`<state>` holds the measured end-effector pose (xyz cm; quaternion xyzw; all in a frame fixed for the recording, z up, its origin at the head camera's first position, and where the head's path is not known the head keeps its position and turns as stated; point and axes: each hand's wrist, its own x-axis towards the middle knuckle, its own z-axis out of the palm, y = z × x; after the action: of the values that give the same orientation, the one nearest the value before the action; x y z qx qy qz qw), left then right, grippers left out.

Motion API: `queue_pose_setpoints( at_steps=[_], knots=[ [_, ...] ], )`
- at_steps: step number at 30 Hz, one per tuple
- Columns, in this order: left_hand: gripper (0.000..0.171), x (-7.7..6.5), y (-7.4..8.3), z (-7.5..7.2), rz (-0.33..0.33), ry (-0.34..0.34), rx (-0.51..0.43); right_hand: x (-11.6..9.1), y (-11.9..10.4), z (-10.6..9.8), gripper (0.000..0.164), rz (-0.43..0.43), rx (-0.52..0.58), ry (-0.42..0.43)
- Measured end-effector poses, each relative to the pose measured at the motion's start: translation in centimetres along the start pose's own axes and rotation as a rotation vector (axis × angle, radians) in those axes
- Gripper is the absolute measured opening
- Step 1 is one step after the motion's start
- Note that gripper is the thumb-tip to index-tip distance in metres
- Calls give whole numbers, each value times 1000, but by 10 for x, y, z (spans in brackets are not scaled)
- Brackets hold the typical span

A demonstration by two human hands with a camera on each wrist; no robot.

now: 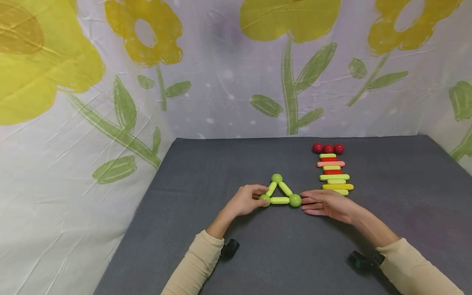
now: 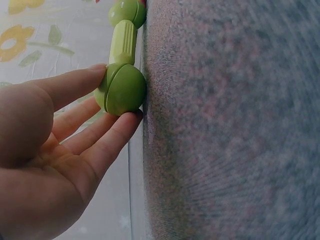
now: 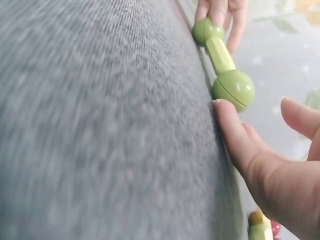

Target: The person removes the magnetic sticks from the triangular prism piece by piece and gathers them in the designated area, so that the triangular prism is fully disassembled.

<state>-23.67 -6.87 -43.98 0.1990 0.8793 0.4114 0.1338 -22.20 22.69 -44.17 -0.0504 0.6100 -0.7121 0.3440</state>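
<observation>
A triangle of three short yellow-green rods [image 1: 280, 200] joined by green balls lies flat on the dark tabletop. My left hand [image 1: 246, 200] holds its near left ball [image 2: 122, 90], thumb on one side and fingertips on the other. Beside the near right ball [image 1: 295, 200] is my right hand [image 1: 330, 205], its fingers extended and the fingertips right at the ball's side. The right thumb [image 3: 300, 117] stands apart from that ball in the right wrist view. The far ball [image 1: 277, 178] forms the tip of the triangle, away from both hands.
Right of the triangle, several rods [image 1: 334, 177] in yellow, green, red and pink lie in a column. Three red balls [image 1: 328, 148] sit at its far end, near the table's back edge. A flower-printed cloth [image 1: 228, 82] hangs behind the dark table [image 1: 287, 254].
</observation>
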Motion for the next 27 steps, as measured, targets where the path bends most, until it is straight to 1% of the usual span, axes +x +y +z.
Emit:
queue_pose_setpoints(
  at_steps=[3,6,9,12,13,17,19,23,27],
  knots=[
    [40,0,0,0,0,-1,-7,5,1,2,50,-1,80,0],
    [40,0,0,0,-8,1,-10,7,1,5,36,2,155,-8],
    [40,0,1,-2,-12,2,-11,9,0,9,25,12,194,-7],
    [40,-1,1,-3,-13,-1,-14,13,-2,13,24,22,148,6],
    [40,-1,1,-3,-14,-3,-13,14,-2,14,27,21,118,11],
    [43,-1,0,-3,-20,-11,-31,21,-2,17,49,18,-12,24],
    [45,0,-1,-2,-22,-13,-44,24,-1,18,54,13,-64,34],
    [47,0,-1,-2,-20,-14,-53,27,0,20,55,5,-127,63],
    [47,0,0,-2,-17,-14,-42,28,1,22,48,-1,-127,75]
  ],
)
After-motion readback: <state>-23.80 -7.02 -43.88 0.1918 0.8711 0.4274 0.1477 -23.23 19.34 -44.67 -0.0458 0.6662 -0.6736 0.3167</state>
